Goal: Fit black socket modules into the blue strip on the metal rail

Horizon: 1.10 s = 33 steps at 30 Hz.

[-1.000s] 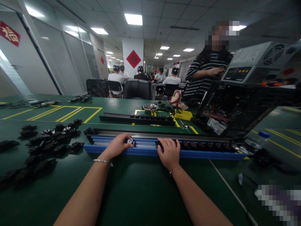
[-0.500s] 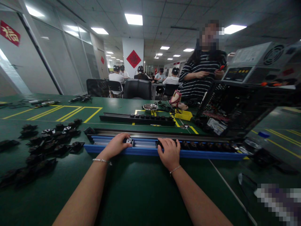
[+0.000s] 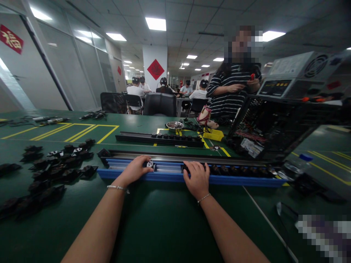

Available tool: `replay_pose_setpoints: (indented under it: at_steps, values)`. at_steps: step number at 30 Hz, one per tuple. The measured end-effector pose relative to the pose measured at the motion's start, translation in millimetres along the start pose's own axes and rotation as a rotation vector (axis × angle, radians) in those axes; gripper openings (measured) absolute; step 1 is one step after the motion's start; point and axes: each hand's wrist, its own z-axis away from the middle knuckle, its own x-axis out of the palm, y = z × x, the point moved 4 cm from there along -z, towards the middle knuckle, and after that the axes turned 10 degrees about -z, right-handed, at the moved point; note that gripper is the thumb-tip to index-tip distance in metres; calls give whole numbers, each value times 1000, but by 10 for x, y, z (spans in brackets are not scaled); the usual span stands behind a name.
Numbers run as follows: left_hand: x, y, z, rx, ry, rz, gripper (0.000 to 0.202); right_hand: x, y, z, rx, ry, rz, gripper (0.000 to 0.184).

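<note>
A long blue rail (image 3: 233, 180) lies across the table, with a row of black pieces (image 3: 237, 170) seated in its right part. My left hand (image 3: 134, 170) reaches to the rail's left part, its closed fingers on a small black piece with a silver-white face (image 3: 150, 164). Further right, my right hand (image 3: 197, 178) curls over another black piece (image 3: 185, 168) in the channel; the fingers hide most of it. Between my hands a bare stretch of the pale channel shows. The exact kind of these pieces cannot be made out.
Loose black pieces (image 3: 70, 170) lie scattered at left. Behind the rail are a second black rail (image 3: 131, 137) with pieces and a metal bowl (image 3: 174, 125). An open computer case (image 3: 263, 128) and bottle (image 3: 297, 166) stand right. A person (image 3: 233, 87) stands across the table.
My hands stay at the same places on the rail. The view has shifted very slightly, and the person across the table has moved a little to the left.
</note>
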Motion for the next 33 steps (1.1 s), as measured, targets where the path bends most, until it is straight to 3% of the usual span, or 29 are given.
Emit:
replay_pose_setpoints:
  at_steps: [5, 24, 33]
  values:
    - [-2, -30, -2, 29, -1, -12, 42, 8, 1, 0, -8, 2, 35, 31]
    - [-98, -57, 51, -4, -100, -1, 44, 5, 7, 1, 2, -2, 10, 30]
    - [-119, -198, 78, -5, -79, -23, 45, 11, 12, 5, 3, -2, 3, 30]
